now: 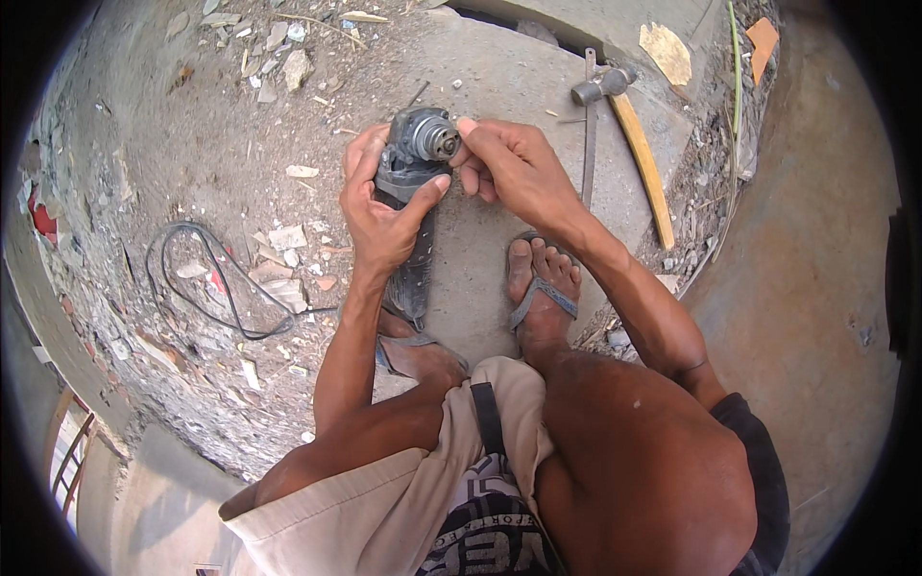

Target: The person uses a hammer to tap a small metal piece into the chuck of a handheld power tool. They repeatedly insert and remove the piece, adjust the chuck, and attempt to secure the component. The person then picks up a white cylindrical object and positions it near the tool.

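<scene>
A dusty black angle grinder (413,259) is gripped at its head by my left hand (379,206), fingers behind and thumb across the near side. Its bare spindle and ringed metal collar (437,139) face up and to the right, with no disc on them. My right hand (509,163) is closed at the right edge of the collar, thumb and forefinger drawn together against it. Whatever small thing those fingertips may hold is hidden. The grinder's body hangs down between my hands and my left foot.
A hammer (639,163) with a wooden handle lies at the right beside a thin saw blade (590,125). A black cord (240,322) loops over rubble at the left. Broken tile pieces (666,53) lie around the concrete slab (471,250). My sandalled feet (545,293) stand close by.
</scene>
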`<state>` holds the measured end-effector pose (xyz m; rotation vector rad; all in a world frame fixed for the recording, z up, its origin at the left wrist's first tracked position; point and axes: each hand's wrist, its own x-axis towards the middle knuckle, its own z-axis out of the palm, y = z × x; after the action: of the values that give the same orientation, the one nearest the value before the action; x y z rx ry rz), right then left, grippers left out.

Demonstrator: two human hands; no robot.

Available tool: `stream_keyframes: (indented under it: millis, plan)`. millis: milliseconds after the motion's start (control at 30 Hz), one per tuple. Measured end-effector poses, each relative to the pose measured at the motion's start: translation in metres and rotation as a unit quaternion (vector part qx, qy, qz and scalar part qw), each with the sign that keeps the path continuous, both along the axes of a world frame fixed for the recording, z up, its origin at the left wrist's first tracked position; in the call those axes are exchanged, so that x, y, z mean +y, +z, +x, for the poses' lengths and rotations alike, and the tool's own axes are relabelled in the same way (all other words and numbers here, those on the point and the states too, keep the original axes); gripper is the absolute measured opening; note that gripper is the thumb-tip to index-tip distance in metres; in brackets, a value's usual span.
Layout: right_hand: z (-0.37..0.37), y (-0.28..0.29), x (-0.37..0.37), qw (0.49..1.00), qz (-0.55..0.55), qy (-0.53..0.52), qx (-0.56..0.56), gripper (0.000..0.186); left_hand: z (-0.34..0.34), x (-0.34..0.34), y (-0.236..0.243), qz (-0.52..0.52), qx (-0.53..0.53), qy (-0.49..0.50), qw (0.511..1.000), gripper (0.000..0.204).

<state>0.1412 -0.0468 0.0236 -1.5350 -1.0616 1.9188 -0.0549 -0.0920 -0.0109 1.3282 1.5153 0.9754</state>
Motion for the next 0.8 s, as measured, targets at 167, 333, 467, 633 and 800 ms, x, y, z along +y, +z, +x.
stream_keyframes:
  millis: [167, 333, 467, 633, 800]
  plan:
    - [-0.0004, -0.0001, -0.001, 1.0, 0.006, 0.001, -0.005, 0.053, -0.0002, -0.0005, 0.0006, 0.003, 0.014, -0.003, 1.0, 0.07]
    - [-0.0014, 0.0007, -0.0016, 1.0, 0.009, -0.003, -0.003, 0.054, -0.0009, -0.0003, 0.0008, 0.002, 0.011, -0.001, 1.0, 0.071]
    - [-0.0011, -0.0017, -0.0031, 1.0, 0.006, -0.009, 0.008, 0.054, -0.0011, -0.0005, 0.0, -0.001, 0.016, 0.001, 1.0, 0.071]
    - [0.0004, -0.0014, -0.003, 1.0, 0.005, -0.011, 0.01, 0.055, -0.0002, 0.0011, 0.0019, -0.011, 0.017, -0.006, 1.0, 0.071]
    - [0.0009, 0.0003, -0.0026, 0.998, 0.038, 0.008, -0.058, 0.06, 0.0072, -0.001, -0.0032, 0.016, 0.018, 0.0, 1.0, 0.071]
